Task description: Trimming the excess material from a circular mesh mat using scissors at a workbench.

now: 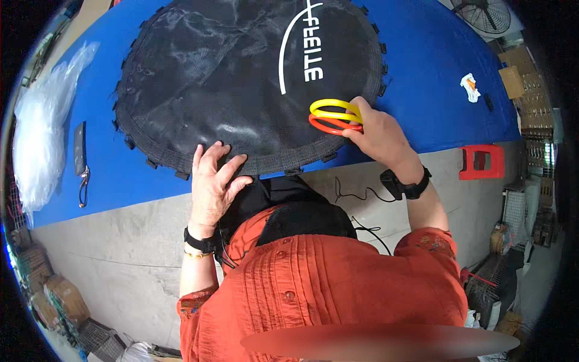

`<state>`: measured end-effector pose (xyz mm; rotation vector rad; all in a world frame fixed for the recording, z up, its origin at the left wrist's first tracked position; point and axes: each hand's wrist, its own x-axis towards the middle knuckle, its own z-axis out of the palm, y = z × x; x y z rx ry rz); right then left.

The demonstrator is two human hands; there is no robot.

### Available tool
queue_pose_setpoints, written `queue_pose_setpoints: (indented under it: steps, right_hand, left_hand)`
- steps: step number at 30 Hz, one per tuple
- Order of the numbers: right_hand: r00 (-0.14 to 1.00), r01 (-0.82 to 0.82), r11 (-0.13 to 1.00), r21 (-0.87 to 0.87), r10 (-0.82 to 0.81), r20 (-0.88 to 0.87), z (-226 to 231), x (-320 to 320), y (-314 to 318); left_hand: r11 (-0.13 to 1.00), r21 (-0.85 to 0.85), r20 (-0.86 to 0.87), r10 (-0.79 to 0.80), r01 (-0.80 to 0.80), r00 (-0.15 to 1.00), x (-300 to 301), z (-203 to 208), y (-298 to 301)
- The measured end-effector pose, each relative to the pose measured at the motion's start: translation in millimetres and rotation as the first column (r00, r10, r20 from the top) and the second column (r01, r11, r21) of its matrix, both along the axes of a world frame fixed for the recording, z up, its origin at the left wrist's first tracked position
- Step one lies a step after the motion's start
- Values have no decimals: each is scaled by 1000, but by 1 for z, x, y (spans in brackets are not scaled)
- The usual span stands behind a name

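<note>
A round black mesh mat [241, 120], like a trampoline mat, lies on the blue table with small black loops along its stitched rim. White lettering and a curved white line mark its right half. My left hand [214, 181] rests on the near rim, fingers stretched out and apart, holding nothing. Over the mat's right near part, my right hand [383, 133] grips a yellow ring [329, 102] and a red ring [319, 123] together, the yellow above the red. Its fingers wrap round their right side and hide part of both.
On the blue table [422, 78], a clear plastic bag [45, 120] and a dark pouch with a strap [80, 148] lie left. A small white wrapper [470, 88] lies right. A red plastic stool [482, 161] stands beyond the table's near edge; a fan [485, 15] is at far right.
</note>
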<state>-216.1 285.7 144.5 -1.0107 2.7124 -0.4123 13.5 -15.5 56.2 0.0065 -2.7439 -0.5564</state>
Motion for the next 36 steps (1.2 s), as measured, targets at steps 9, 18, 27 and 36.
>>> queue_pose_setpoints:
  steps: [9,18,27,36]
  right_hand:
    - [991,-124,988,-93,127,35,-4,2,-14]
    - [934,-358,931,-66,358,-14,1,-19,-19]
    - [923,-375,926,-41,377,77,4,-22,-30]
    - [920,-382,919,-95,388,55,-1,-16,-33]
  left_hand:
    - [1000,12,15,0,-1,1000,-1,4,1]
    - [1000,24,-2,8,-7,1000,-2,1,2]
    - [1000,30,5,-6,6,1000,-2,0,-1]
    - [1000,8,0,-5,5,1000,-1,-1,0]
